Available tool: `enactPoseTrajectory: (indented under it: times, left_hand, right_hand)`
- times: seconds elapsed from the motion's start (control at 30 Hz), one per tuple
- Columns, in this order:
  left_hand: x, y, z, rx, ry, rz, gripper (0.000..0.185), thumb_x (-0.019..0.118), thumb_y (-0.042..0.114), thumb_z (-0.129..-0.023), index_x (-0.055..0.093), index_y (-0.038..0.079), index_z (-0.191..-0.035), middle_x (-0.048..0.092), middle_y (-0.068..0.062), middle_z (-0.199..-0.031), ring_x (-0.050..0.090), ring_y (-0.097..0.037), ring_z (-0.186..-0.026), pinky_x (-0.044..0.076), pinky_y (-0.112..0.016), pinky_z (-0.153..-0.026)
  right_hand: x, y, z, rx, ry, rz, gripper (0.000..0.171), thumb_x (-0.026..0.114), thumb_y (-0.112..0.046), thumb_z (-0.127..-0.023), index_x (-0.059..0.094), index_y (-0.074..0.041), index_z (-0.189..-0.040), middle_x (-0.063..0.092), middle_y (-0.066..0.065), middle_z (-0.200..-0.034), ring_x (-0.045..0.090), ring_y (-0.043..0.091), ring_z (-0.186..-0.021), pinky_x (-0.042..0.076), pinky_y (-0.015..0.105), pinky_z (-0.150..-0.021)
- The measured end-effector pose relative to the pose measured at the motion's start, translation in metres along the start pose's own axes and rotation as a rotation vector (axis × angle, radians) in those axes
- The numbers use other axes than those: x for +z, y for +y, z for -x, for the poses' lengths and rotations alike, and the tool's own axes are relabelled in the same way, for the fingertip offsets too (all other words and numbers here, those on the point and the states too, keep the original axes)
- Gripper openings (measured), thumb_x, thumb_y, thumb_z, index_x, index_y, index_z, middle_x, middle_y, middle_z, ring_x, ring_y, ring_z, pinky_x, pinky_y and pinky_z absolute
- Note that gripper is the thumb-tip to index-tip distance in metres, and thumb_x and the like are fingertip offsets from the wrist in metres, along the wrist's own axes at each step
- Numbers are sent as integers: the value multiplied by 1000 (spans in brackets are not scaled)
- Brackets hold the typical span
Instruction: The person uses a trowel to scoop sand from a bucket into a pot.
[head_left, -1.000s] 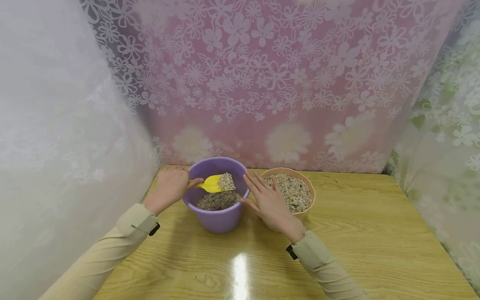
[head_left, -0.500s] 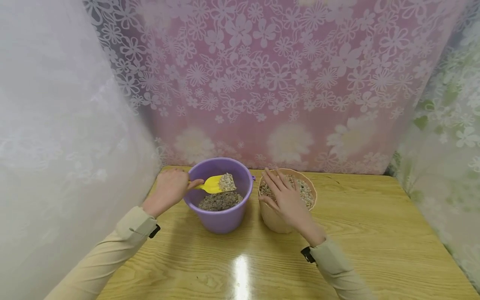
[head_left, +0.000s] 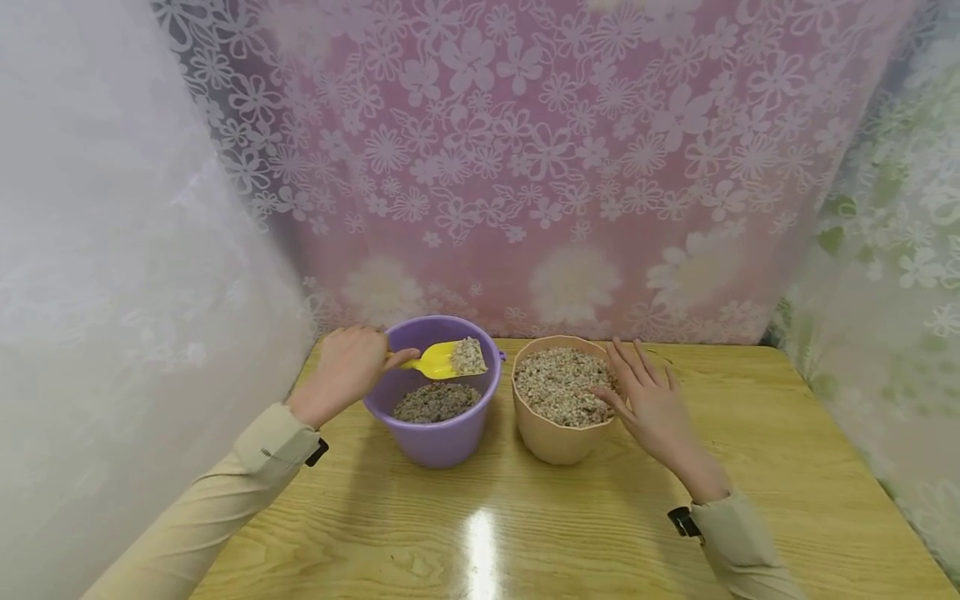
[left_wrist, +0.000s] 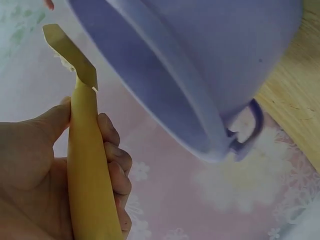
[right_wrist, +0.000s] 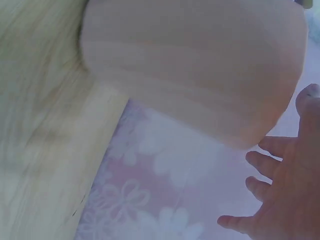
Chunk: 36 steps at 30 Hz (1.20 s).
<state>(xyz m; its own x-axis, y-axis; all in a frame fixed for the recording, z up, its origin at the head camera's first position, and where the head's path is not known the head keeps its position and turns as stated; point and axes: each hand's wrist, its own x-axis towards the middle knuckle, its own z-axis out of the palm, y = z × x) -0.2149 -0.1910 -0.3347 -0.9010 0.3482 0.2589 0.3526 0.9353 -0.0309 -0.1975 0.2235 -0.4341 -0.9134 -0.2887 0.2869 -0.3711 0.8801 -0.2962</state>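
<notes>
A wooden table fills the lower part of the head view, hemmed in by flowered curtains: a pink one behind, a white one on the left, a greenish one on the right.

Take the purple bucket as the landmark. It stands near the back edge of the table, just in front of the pink curtain, and holds a low layer of dark gravel at its bottom.

Just to the right of the bucket, close beside it but apparently not touching, stands a beige pot filled to the brim with paler gravel.

The left hand sits at the bucket's left rim. Its fingers and thumb curl round the handle of a yellow scoop, a grip the left wrist view shows plainly. The scoop is held level above the bucket's mouth, probably so the small heap of gravel on its blade does not spill and anything that slips falls back in.

The right hand is further right of the bucket, at the beige pot's far side. Its fingers are spread and nearly straight and grasp nothing; the fingertips lie at or just over the pot's right rim, seemingly to steady it, though whether they touch cannot be told.
</notes>
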Motion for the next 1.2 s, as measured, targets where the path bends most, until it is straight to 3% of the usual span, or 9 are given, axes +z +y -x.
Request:
enactPoseTrajectory:
  times: [0.17, 0.33, 0.53, 0.67, 0.73, 0.87, 1.03, 1.2]
  left_hand:
    - [-7, 16, -14, 2, -22, 24, 66, 58, 54, -99, 33, 18, -51, 31, 3, -55, 28, -13, -51, 20, -24, -45]
    - [-6, 34, -29, 28, -32, 33, 63, 55, 57, -99, 39, 17, -53, 40, 1, -57, 37, -15, -54, 26, -26, -44]
    - [-2, 58, -45, 89, -17, 6, 64, 53, 58, -100, 40, 19, -51, 30, 4, -52, 27, -12, -49, 17, -25, -44]
    - [1, 74, -59, 83, -66, 17, 63, 51, 59, -100, 44, 18, -53, 36, 3, -54, 35, -13, -52, 27, -27, -46]
    - [5, 82, -67, 84, -85, 7, 63, 50, 60, -100, 46, 17, -54, 41, 1, -56, 42, -15, -55, 40, -30, -50]
    - [14, 97, -77, 136, -94, -35, 61, 48, 60, -101, 57, 17, -59, 54, 0, -64, 53, -19, -65, 50, -38, -67]
    - [23, 115, -86, 190, -105, -80, 58, 48, 58, -102, 65, 18, -63, 68, -2, -82, 62, -21, -80, 51, -39, -80]
    - [28, 131, -94, 205, -159, -142, 60, 47, 59, -102, 56, 18, -60, 65, -1, -73, 61, -21, -80, 49, -36, -79]
  right_hand:
    - [3, 10, 8, 17, -39, -14, 74, 49, -49, -105, 22, -9, -161, 20, 15, -167, 10, 39, -155, 7, 72, -115]
    - [10, 12, 12, 50, -41, -12, 72, 44, -50, -107, 19, -12, -162, 21, 15, -167, 14, 38, -154, 10, 71, -115]
    - [14, 12, 13, 64, -25, -10, 73, 44, -50, -106, 15, -14, -163, 21, 15, -167, 14, 35, -155, 9, 70, -115]
    - [16, 12, 13, 63, -10, -14, 72, 45, -49, -107, 16, -13, -163, 21, 14, -167, 14, 35, -155, 9, 71, -115]
    - [17, 12, 14, 62, -2, -21, 72, 45, -48, -107, 17, -12, -163, 21, 14, -167, 14, 35, -155, 9, 70, -115]
    - [20, 13, 15, 64, 9, -25, 71, 44, -48, -107, 19, -11, -162, 21, 14, -167, 15, 35, -154, 10, 70, -115]
    - [22, 14, 15, 74, 14, -33, 71, 42, -49, -108, 18, -11, -162, 20, 13, -168, 15, 35, -155, 10, 70, -116]
    - [24, 14, 16, 74, 33, -49, 70, 42, -48, -108, 18, -11, -162, 21, 13, -167, 16, 36, -154, 10, 70, -115]
